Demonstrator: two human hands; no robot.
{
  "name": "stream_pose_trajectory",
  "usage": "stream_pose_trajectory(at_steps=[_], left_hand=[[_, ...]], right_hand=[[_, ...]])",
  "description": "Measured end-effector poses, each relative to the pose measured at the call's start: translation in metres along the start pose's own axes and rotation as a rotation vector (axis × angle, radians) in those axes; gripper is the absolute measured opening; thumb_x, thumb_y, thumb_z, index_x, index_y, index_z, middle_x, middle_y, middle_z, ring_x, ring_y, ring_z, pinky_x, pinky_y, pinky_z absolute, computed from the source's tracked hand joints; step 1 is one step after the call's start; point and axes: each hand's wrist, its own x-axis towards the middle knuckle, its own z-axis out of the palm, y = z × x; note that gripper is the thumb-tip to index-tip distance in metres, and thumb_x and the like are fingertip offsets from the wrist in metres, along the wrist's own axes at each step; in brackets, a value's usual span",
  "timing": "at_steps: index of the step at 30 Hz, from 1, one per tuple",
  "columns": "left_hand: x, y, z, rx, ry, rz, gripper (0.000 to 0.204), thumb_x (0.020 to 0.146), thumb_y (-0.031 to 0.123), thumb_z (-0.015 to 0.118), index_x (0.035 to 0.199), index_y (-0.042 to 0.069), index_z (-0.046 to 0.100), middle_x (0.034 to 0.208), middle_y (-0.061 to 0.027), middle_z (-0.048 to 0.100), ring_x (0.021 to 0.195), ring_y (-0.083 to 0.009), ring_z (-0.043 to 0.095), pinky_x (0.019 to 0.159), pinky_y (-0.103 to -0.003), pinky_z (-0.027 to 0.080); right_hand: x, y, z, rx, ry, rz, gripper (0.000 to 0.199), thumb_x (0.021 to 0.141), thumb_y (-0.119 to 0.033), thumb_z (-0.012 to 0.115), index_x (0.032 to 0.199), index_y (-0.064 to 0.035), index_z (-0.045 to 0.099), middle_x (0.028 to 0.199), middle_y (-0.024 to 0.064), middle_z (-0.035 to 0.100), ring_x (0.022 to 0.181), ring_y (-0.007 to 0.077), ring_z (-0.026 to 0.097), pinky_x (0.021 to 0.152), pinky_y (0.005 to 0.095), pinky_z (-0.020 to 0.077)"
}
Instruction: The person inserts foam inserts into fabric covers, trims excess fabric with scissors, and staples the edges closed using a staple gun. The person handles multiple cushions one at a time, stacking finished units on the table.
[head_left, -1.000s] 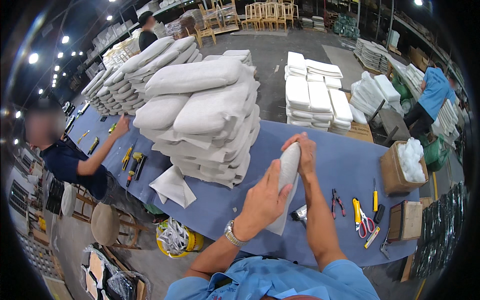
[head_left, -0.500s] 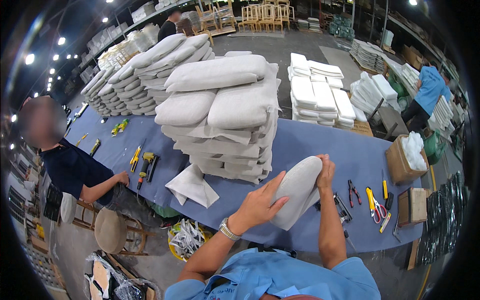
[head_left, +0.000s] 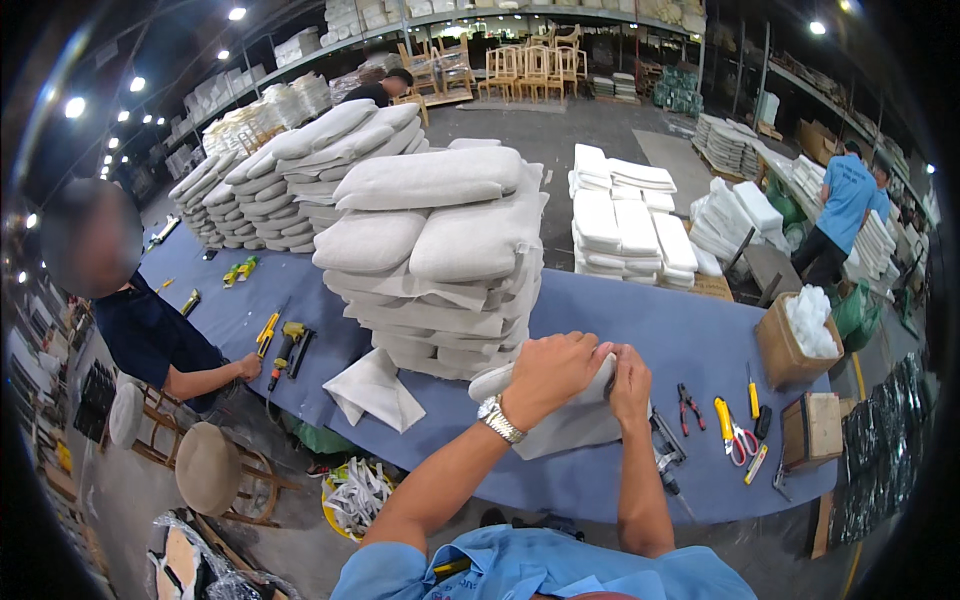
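A light grey fabric-covered seat cushion (head_left: 568, 430) is between my hands, close to the table's near edge. My left hand (head_left: 558, 375) bends over its upper edge with the fingers closed on it. Pinching the same edge just to the right is my right hand (head_left: 628, 382). The fingertips of both hands nearly meet, and my left hand and wrist cover part of the cushion. Directly beyond stands a tall stack of grey cushions and fabric covers (head_left: 430, 250). A loose piece of pale fabric (head_left: 375, 392) lies left of my left wrist.
On the blue table (head_left: 630, 300), a nail gun (head_left: 664, 448), pliers (head_left: 690, 408), scissors (head_left: 738, 442) and a box of white stuffing (head_left: 800, 330) sit to the right. A person (head_left: 160, 335) stands at left beside another nail gun (head_left: 290, 350). White foam pads (head_left: 625, 220) are piled beyond.
The cushion has gone from raised and upright to lower, nearer the table. My left hand has moved from its side onto its upper edge, beside my right hand.
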Motion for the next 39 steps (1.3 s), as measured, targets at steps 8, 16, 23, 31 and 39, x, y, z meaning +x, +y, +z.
stream_pose_trajectory(at_steps=[8, 16, 23, 31, 39], left_hand=[[0.043, 0.078, 0.024, 0.207, 0.037, 0.016, 0.035, 0.105, 0.030, 0.049, 0.083, 0.007, 0.064, 0.072, -0.0102, 0.069, 0.059, -0.0273, 0.070, 0.052, -0.039, 0.055], [0.037, 0.118, 0.003, 0.354, -0.010, -0.067, 0.027, 0.103, 0.031, 0.053, 0.095, 0.009, 0.066, 0.075, -0.0082, 0.071, 0.061, -0.0262, 0.071, 0.053, -0.039, 0.055], [0.074, 0.108, -0.003, 0.306, -0.136, -0.005, 0.030, 0.102, 0.037, 0.052, 0.103, 0.012, 0.068, 0.081, -0.0100, 0.072, 0.070, -0.0314, 0.071, 0.059, -0.045, 0.054], [0.059, 0.073, -0.006, 0.105, -0.402, -0.145, 0.040, 0.104, 0.043, 0.050, 0.139, 0.028, 0.062, 0.105, -0.0109, 0.074, 0.089, -0.0334, 0.071, 0.072, -0.045, 0.056], [0.063, 0.081, -0.033, 0.002, -0.349, -0.068, 0.044, 0.099, 0.036, 0.061, 0.142, 0.025, 0.061, 0.115, -0.0107, 0.074, 0.076, -0.0307, 0.071, 0.068, -0.041, 0.055]], right_hand=[[0.046, 0.027, -0.022, 0.396, 0.041, 0.038, 0.073, 0.111, -0.052, 0.027, 0.063, -0.0027, 0.053, 0.054, 0.0058, 0.047, 0.051, 0.0190, 0.040, 0.051, 0.0400, 0.0331], [0.059, -0.002, -0.038, 0.685, -0.130, 0.119, 0.072, 0.110, -0.054, 0.033, 0.054, -0.0122, 0.046, 0.054, -0.0060, 0.041, 0.053, 0.0081, 0.035, 0.049, 0.0300, 0.0269], [0.080, 0.037, -0.020, 0.655, -0.097, 0.190, 0.071, 0.110, -0.050, 0.034, 0.062, -0.0031, 0.059, 0.057, 0.0012, 0.054, 0.057, 0.0125, 0.049, 0.055, 0.0340, 0.0385], [0.065, 0.089, 0.014, 0.635, -0.075, 0.176, 0.061, 0.107, -0.043, 0.043, 0.068, 0.0002, 0.061, 0.061, 0.0058, 0.057, 0.060, 0.0157, 0.051, 0.059, 0.0363, 0.0420], [0.077, 0.080, 0.016, 0.769, -0.108, 0.112, 0.049, 0.104, -0.035, 0.050, 0.076, 0.0016, 0.064, 0.064, 0.0087, 0.060, 0.064, 0.0141, 0.053, 0.061, 0.0367, 0.0437]])
